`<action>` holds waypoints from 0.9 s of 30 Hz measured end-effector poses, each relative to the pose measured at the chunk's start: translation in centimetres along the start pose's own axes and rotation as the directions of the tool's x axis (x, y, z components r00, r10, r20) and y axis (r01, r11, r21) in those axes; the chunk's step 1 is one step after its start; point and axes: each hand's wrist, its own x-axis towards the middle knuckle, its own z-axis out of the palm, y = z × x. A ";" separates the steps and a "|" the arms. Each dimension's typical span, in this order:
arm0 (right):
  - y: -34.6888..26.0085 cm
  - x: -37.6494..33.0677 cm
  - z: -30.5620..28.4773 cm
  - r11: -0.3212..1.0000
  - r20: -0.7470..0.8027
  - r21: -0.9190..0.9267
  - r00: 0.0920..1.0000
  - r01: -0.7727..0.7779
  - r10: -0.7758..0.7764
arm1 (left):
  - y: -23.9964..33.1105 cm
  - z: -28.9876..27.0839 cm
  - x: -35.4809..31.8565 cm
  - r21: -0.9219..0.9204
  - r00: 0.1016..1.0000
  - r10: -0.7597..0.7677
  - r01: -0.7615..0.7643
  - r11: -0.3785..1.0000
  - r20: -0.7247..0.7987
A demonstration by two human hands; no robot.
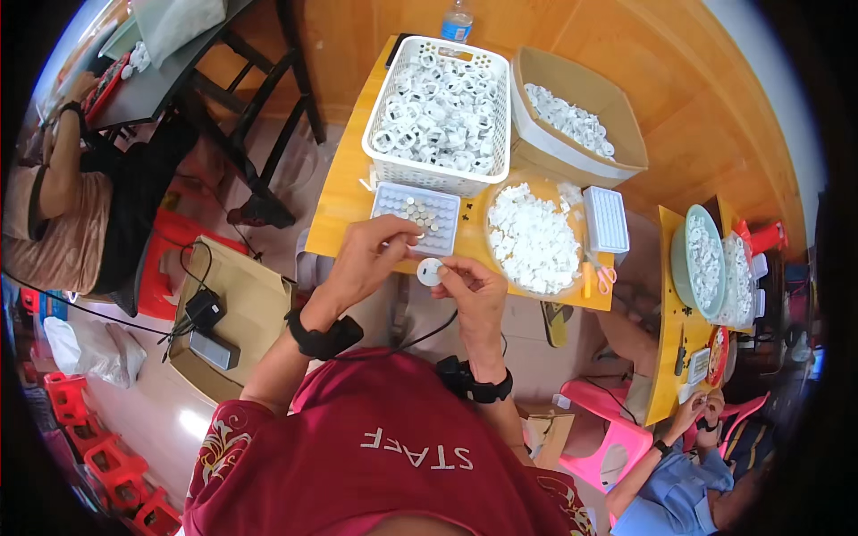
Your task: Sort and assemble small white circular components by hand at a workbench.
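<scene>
My right hand [475, 297] pinches a white round disc [429, 272] with small dark holes between thumb and fingers, just off the table's front edge. My left hand [365, 257] reaches over the near left corner of a white tray [454, 207] with round pockets. Its thumb and index finger are drawn together; whatever they hold is too small to make out. Several small silvery round pieces [420, 213] lie in the tray. Right of the tray, a round shallow container [490, 234] carries a heap of small white plastic parts [534, 234].
Behind the tray stands a white basket [368, 134] full of white ring-like parts, beside a cardboard box [621, 107]. Pink-handled scissors [606, 279] and a second white tray [608, 219] lie at right. An open carton [237, 326] sits on the floor. Other people work at left and lower right.
</scene>
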 end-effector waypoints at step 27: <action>-1.0 -0.6 2.1 0.839 -0.117 -0.385 0.881 0.385 -0.458 | 3.8 4.2 -2.2 0.001 0.912 0.041 -0.044 0.999 -0.408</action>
